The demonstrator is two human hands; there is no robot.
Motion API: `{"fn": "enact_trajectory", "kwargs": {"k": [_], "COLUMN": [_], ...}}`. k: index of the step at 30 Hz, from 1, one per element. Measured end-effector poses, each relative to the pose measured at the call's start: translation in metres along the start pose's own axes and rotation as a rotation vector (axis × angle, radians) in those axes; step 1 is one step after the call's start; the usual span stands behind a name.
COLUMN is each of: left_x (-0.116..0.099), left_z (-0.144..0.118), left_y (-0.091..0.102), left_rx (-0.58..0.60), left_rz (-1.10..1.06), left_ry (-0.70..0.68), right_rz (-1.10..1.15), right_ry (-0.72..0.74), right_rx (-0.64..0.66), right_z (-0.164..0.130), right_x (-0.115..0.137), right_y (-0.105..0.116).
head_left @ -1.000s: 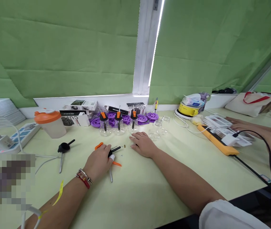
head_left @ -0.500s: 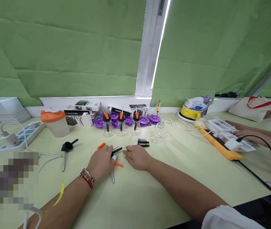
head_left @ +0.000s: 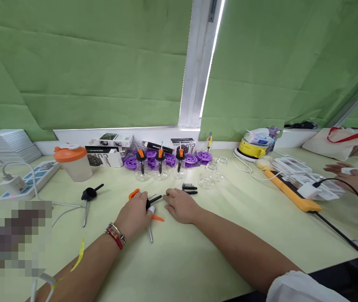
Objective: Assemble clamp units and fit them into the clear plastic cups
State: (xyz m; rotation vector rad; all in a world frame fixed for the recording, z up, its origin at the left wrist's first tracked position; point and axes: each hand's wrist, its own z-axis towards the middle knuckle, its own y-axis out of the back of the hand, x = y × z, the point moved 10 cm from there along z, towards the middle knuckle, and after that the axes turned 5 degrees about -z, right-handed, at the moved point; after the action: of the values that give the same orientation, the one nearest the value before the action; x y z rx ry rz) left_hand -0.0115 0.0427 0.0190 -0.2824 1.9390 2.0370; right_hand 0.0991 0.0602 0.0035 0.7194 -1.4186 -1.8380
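Head view: left hand (head_left: 134, 212) grips black-orange tool (head_left: 150, 209) on worktop (head_left: 179, 251); right hand (head_left: 180, 205) flat, empty, beside it. Risk: an elbow nudge could topple the glass jars (head_left: 160, 167) behind.

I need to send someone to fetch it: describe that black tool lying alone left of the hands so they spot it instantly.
Start at the orange-lidded cup near the window sill. Just in front and right of it, on the pale green table, lies the black tool. Unlike the orange-handled pieces under the left hand, it has a black head and a metal shaft.
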Motion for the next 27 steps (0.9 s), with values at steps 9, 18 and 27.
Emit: {"fn": "enact_trajectory", "kwargs": {"k": [9,18,27], "left_x": [-0.007,-0.011,-0.003], "left_z": [-0.003,-0.005,-0.001], "left_y": [0.004,0.001,-0.032], "left_rx": [-0.011,-0.082,0.168], "left_rz": [-0.047,-0.544,-0.945], "left_ry": [-0.069,-0.081,0.14], "right_rz": [0.233,0.919,1.272], "right_ry": [-0.087,-0.392,-0.576], "right_rx": [-0.197,-0.04,0.105], "right_z": [-0.005,-0.016,-0.023], "right_x": [-0.012,-0.022,-0.029], "right_y": [0.02,-0.001,-0.035]}}
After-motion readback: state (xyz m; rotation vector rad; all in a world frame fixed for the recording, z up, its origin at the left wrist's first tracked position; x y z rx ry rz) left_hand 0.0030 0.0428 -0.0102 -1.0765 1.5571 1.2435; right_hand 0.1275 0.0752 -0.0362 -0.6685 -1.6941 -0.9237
